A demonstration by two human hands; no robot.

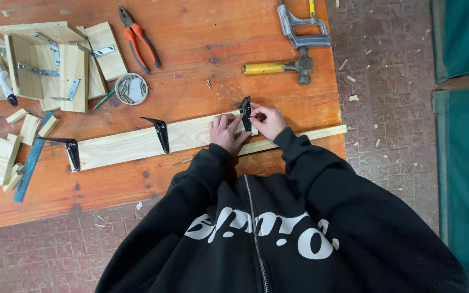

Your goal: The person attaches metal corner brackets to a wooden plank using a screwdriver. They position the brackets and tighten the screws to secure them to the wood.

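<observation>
Your left hand (pixel 225 133) rests on the long board (pixel 153 140), fingers together against the black bracket (pixel 246 113). Your right hand (pixel 267 120) pinches a small nail at that bracket. The bracket stands at the board's right end, with the hammer (pixel 280 67) at one o'clock.

**One Head-Worn View, Looking Straight Down**

A single camera on the person's head faces steeply down over the black hooded top (pixel 278 228), which fills the lower frame. It takes in the orange workbench (pixel 202 32) from close above, both hands near centre, and a strip of brick floor (pixel 386 108) at right. No second view shares the scene.
</observation>
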